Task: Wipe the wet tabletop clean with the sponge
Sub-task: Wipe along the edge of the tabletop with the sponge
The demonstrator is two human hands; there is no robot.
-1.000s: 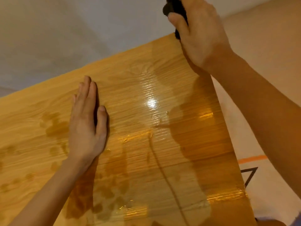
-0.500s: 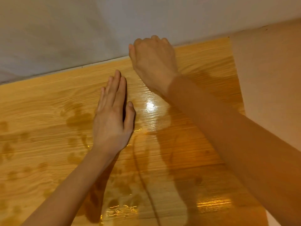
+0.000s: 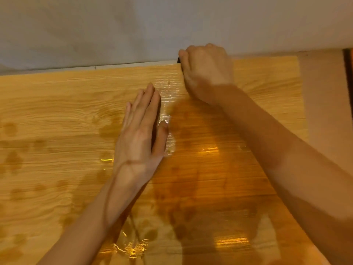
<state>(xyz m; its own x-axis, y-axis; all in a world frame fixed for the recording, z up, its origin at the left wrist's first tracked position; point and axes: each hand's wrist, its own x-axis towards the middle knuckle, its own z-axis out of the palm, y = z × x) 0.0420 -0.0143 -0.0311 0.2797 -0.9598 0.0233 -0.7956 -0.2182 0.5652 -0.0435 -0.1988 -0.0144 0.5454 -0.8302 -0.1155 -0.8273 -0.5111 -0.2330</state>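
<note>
At the far edge of the wooden tabletop (image 3: pixel 57 115), where it meets the pale wall (image 3: pixel 114 25), the right hand (image 3: pixel 207 73) is curled into a fist, knuckles up, pressed down on the surface. Only a thin dark sliver of the sponge (image 3: pixel 178 60) shows, poking out just past the thumb side of that fist right on the table's back edge; its shape and texture cannot be made out beyond that dark colour. The rest of it lies hidden under the palm, with the fingers wrapped tightly over and around it. The left hand (image 3: pixel 140 134) lies flat, palm down, fingers straight and pressed together, thumb alongside, holding nothing and resting on the wood just near of and to the left of the fist. The tabletop has a light oak grain and is wet: a glossy film with bright reflections spreads between and below the two hands, and darker damp blotches dot the left part and the near edge. Both forearms reach in bare from the near side.
</note>
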